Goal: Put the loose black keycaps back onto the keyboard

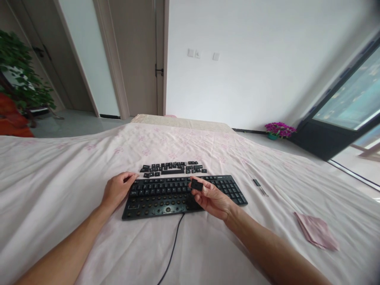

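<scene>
**While many keys are off, lots are on**

Although the near rows of the keyboard (pixel 166 196) show bare spots (pixel 156 204), the far rows (pixel 160 186) and the number pad (pixel 233 190) have their keys on. So the job looks part done — the near rows seem stripped, but the right hand hides some spots. If more keys are meant to come off, I cannot tell.

The keyboard lies on the sheet (pixel 142 253), between the two hands. Its right hand (pixel 212 200) neighbor is the pad, and that hand pinches one black block (pixel 196 185) above the board. It looks like a key, but I am not sure. The left hand (pixel 117 190) is near the far left corner with its thumb and finger close together — I cannot tell if they grip something small.

Now the count: one keyboard, one cord (pixel 175 241), one block in the fingers, one long bar (pixel 172 172) just past the board. Around the bar lie the loose keys (pixel 154 169), more than twenty, too small to count for sure. Off to the right are one thin tool (pixel 257 183) and one pink rag (pixel 317 231).
</scene>
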A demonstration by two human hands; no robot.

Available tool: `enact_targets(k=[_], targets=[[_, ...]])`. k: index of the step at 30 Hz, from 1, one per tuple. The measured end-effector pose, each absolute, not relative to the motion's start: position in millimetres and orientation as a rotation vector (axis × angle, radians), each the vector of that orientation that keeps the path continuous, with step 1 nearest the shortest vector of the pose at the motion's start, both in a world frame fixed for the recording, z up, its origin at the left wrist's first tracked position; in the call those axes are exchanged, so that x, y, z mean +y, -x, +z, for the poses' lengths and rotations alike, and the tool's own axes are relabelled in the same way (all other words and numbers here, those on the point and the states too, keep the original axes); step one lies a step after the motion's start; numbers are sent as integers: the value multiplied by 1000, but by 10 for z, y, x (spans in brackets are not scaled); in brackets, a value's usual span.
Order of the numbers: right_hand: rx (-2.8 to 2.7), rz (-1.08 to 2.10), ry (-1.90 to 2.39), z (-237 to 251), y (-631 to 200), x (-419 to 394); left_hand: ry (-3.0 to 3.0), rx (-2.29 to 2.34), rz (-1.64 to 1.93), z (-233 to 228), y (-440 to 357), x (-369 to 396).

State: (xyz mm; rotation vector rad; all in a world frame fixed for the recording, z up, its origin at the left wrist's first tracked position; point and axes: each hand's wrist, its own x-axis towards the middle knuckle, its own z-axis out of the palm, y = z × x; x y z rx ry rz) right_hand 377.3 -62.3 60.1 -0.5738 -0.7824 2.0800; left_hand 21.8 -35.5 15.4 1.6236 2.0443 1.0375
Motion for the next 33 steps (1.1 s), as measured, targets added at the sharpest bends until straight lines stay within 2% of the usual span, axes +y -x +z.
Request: enact_targets(k=[17, 33], targets=[[-629, 2254, 384, 552, -3139, -692, -1712, 1987, 1096, 126, -206, -334], [-754, 2187, 541, 553, -3074, -788, -1700, 2007, 1067, 160, -226, -351]])
